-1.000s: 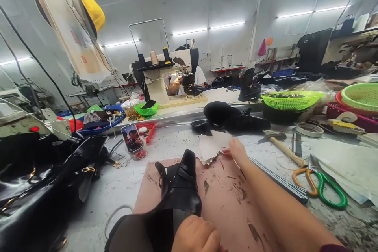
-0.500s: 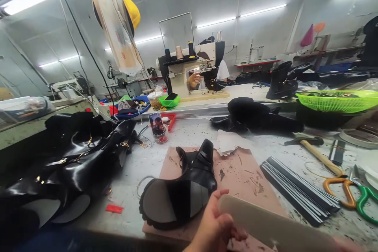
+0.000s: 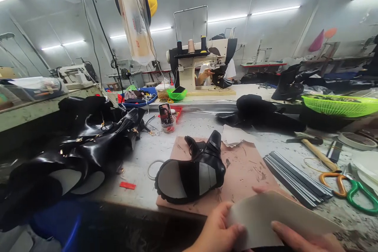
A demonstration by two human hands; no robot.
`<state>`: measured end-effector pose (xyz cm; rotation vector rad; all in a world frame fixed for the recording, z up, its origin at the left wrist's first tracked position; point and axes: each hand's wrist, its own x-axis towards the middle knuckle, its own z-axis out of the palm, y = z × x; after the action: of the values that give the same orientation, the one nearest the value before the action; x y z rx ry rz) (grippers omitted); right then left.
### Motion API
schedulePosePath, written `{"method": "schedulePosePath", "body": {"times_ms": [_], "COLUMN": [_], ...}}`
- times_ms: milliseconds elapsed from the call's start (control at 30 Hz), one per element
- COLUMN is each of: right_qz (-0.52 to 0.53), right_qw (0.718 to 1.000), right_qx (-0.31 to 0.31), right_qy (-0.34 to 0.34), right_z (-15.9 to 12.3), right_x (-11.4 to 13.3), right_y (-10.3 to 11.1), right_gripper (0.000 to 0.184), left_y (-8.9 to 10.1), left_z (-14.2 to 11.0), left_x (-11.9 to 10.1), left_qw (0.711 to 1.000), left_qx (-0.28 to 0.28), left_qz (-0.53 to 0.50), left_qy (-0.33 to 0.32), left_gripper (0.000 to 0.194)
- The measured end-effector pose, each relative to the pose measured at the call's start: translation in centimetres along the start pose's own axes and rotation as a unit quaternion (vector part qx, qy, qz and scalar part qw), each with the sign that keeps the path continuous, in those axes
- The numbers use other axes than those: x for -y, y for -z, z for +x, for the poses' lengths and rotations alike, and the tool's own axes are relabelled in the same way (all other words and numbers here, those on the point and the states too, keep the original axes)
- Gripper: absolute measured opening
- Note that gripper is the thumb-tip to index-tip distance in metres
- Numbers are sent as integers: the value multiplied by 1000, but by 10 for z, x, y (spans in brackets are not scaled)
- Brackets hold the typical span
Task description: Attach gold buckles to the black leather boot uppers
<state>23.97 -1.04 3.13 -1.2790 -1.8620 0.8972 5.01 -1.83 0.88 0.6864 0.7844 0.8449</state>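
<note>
Low at the near edge of the bench, my left hand (image 3: 217, 230) and my right hand (image 3: 298, 238) held a pale insole sheet (image 3: 265, 220) between them. The left pinched its near corner, thumb on top and fingers tucked under; the right lay along the lower edge with one finger flat on the face, the other fingers hidden beneath, so I cannot tell how they were set. I judge I held it by the edges to keep the broad face flat and turned up toward me.

Just beyond the sheet lay a black boot (image 3: 191, 171) on its side, sole toward me, on a pinkish cutting board (image 3: 248, 169) scored with dark marks. Lying so, it showed the open bottom with its grey and white patches. A scrap of white paper (image 3: 234, 136) rested at the board's far edge.

To my right on the grey bench were a bundle of dark strips (image 3: 295, 179), a hammer (image 3: 315, 149) and scissors (image 3: 350, 189) with orange and green handles, all near the board. To my left a heap of glossy black boots (image 3: 82, 145) spilled across the bench. A phone (image 3: 165, 114) stood propped behind the board.

Farther back another person's hand (image 3: 208, 73) worked at a sewing machine (image 3: 201, 61). A green basket (image 3: 339, 104) sat at the right. Strip lights ran along the pale walls.
</note>
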Motion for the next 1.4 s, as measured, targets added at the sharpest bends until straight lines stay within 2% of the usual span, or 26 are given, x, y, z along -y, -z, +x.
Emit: {"method": "schedulePosePath", "body": {"times_ms": [67, 133, 200, 233, 333, 400, 433, 500, 567, 633, 733, 800, 867, 900, 967, 1033, 1067, 1133, 1200, 1300, 1400], "right_qz": [92, 67, -78, -167, -367, -454, -490, -540, -549, -499, -356, -267, -208, -188, -211, -290, -306, -335, -351, -362, -359], "right_qw": [993, 993, 993, 983, 927, 887, 867, 836, 830, 861, 933, 962, 970, 972, 971, 932, 923, 912, 914, 918, 926], "right_qx": [53, 89, 87, 75, 29, -2, -12, -21, -8, 21, 46, 48, 78, 106, 113, 141, 143, 135, 110, 67, 35], "right_qy": [-44, -45, -5, 17, 68, 87, 94, 97, 99, 99, 41, -43, -97, -90, 20, 165, 184, 192, 172, 147, 115], "right_z": [4, 10, 19, 24, 32, 34, 34, 35, 37, 41, 46, 50, 56, 61, 74, 89, 96, 104, 104, 96, 91], "right_x": [4, 4, 0, -3, -13, -20, -24, -31, -38, -39, -26, -5, 21, 33, 53, 61, 61, 55, 48, 45, 46], "right_y": [-9, -16, -18, -17, -13, -14, -16, -21, -19, -8, 17, 20, 2, -14, -51, -79, -86, -83, -65, -39, -33], "right_gripper": [49, 45, 42, 41, 44, 49, 49, 47, 47, 44, 30, 29, 37, 32, 24, 34, 37, 40, 41, 43, 41], "left_y": [2, 3, 3, 3, 4, 8, 11, 20, 28, 34, 40, 43, 46, 46, 46, 44, 42, 39, 38, 43, 50], "left_z": [-1, 0, 0, -1, -6, -11, -13, -14, -12, -8, -4, -1, 2, 3, 6, 7, 7, 5, 2, 0, 1], "left_x": [5, 7, 8, 8, -2, -15, -22, -36, -45, -47, -38, -28, -18, -13, -8, -9, -11, -15, -19, -18, -14], "left_qw": [999, 996, 991, 990, 984, 961, 932, 833, 735, 679, 641, 634, 638, 641, 644, 642, 640, 635, 632, 628, 628], "left_qx": [-21, -63, -94, -93, -57, -59, -75, -109, -117, -88, -46, -48, -64, -70, -67, -65, -72, -89, -94, -78, -91], "left_qz": [15, 38, 66, 79, 141, 266, 354, 526, 641, 708, 753, 756, 748, 745, 745, 748, 749, 750, 749, 740, 733], "left_qy": [31, 51, 63, 69, 92, 47, -7, -132, -188, -171, -146, -159, -171, -170, -162, -156, -155, -160, -178, -229, -245], "left_gripper": [69, 62, 55, 54, 69, 66, 56, 38, 38, 51, 75, 84, 83, 77, 62, 55, 58, 69, 78, 77, 75]}}
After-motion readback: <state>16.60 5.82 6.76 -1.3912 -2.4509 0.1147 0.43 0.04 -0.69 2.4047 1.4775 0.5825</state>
